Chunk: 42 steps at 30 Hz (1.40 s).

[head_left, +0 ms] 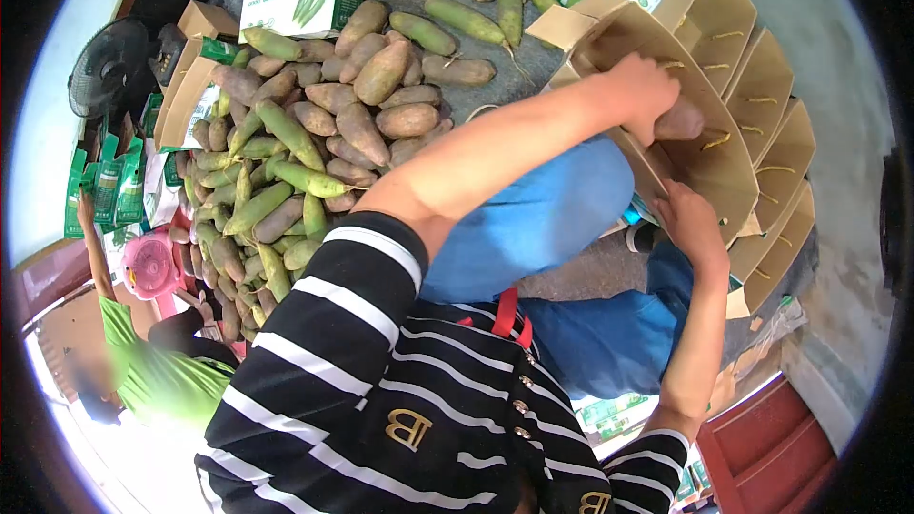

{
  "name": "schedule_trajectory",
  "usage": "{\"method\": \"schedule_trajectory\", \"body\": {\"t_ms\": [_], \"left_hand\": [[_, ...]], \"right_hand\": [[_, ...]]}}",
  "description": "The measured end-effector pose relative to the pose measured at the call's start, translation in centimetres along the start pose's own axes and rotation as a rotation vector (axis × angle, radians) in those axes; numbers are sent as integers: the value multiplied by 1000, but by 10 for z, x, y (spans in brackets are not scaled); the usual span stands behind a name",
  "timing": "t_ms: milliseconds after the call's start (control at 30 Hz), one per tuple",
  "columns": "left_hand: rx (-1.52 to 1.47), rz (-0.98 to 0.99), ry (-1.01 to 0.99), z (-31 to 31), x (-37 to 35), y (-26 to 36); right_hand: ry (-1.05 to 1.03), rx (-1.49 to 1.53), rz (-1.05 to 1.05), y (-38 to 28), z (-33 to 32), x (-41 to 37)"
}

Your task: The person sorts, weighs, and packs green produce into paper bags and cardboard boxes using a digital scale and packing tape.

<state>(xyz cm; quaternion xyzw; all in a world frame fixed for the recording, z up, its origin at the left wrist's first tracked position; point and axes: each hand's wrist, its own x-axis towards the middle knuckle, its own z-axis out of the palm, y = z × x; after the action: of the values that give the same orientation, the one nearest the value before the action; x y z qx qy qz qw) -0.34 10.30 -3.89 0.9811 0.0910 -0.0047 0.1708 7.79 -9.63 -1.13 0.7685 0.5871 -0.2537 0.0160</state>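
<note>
- Brown tuber (679,121), likely a sweet potato: on my remote view it is in the mouth of a tall open carton (703,178), toward the right of the scene.
- The wearer's left hand (649,98) has its fingers curled and clamped on one end of the tuber; the other end sticks out.
- The right hand (693,219) is at the carton's near wall, fingers against the edge. I cannot tell whether they pinch the cardboard or merely rest on it.
- What could go wrong, as I judge it: the tuber could slip, since it is gripped by one end only. It could snag on the yellow cord (715,140) beside it. The cardboard could buckle or the carton tip, if either arm leans hard on the wall.
- Containers: the carton shows bare brown sides and yellow cord; its bottom is hidden from me. More open cartons (767,86) fan out behind it, with cords on their inner walls.
- At left, a heap mixes brown tubers (383,73) with long green radishes (288,133), beside a printed carton (276,5).
</note>
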Motion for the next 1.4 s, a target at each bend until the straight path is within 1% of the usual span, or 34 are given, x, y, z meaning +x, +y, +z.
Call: {"method": "schedule_trajectory", "body": {"t_ms": [33, 100, 133, 167, 267, 367, 400, 433, 500, 533, 567, 600, 633, 667, 700, 733, 767, 800, 833, 867, 900, 933, 1067, 1167, 1267, 1333, 1400], "left_hand": [[-26, -6, -170, 8, 2, -1], [-79, -47, -325, 23, 5, -9], [-106, -68, -400, 30, 7, -13], [-77, -68, -343, 39, 7, -16], [-108, -61, -368, 48, 7, -21], [-238, -47, -137, 31, -7, -21], [-217, -16, 2, 22, -17, -20], [-197, 18, 137, 12, -32, -22], [-277, 61, 371, -12, -71, -34], [-249, 72, 454, -21, -97, -48], [-115, -44, 392, -30, -121, -60], [-153, -120, 310, -36, -150, -76], [-75, -226, 231, -32, -181, -97], [-51, -373, 29, -31, -213, -114], [13, -459, -123, -23, -248, -129], [21, -625, -442, -18, -276, -138], [-49, -542, -405, 26, -333, -170], [-110, -748, -607, 28, -359, -157], [-260, -715, -930, 90, -422, -190], [-354, -769, -1094, 93, -449, -174], [-195, -804, -1330, 104, -465, -158], [-34, -787, -1589, 115, -482, -142], [-54, -924, -1264, 141, -583, -106], [29, -877, -1018, 145, -596, -99], [-7, -845, -1116, 127, -572, -102], [-95, -794, -1058, 122, -561, -107], [-173, -763, -981, 119, -545, -111]], "right_hand": [[-26, -2, -13, 0, 0, 1], [-85, -10, -37, -1, -2, 0], [-73, -5, -52, -1, -1, -1], [-60, 0, -70, -3, 1, -2], [-54, -7, -89, -2, 3, 0], [-96, -31, -34, 3, 4, 3], [-116, -39, -5, 4, 5, 3], [-119, -41, -7, 3, 5, 4], [-132, -42, -4, 3, 3, 4], [-111, -33, -5, 3, 2, 3], [-96, -23, -12, 3, 1, 2], [-83, -12, -23, 4, 3, 2], [-119, -17, -19, 9, 4, 5], [-112, -28, -20, 7, 4, 6], [-101, -39, -20, 4, 1, 5], [-88, -51, -21, 2, 0, 6], [-86, -48, -19, 2, 0, 6], [-85, -44, -16, 3, 0, 7], [-86, -41, -12, 3, 0, 8], [-90, -50, -15, 4, 0, 9], [-96, -61, -18, 5, 0, 9], [-104, -71, -23, 5, 1, 9], [-118, -50, -19, 3, -2, 11], [-108, -45, -21, 7, 0, 10], [-114, -29, 1, 3, -2, 10], [-121, 6, -10, 6, -2, 8], [-84, 1, -28, 6, -2, 7]]}}
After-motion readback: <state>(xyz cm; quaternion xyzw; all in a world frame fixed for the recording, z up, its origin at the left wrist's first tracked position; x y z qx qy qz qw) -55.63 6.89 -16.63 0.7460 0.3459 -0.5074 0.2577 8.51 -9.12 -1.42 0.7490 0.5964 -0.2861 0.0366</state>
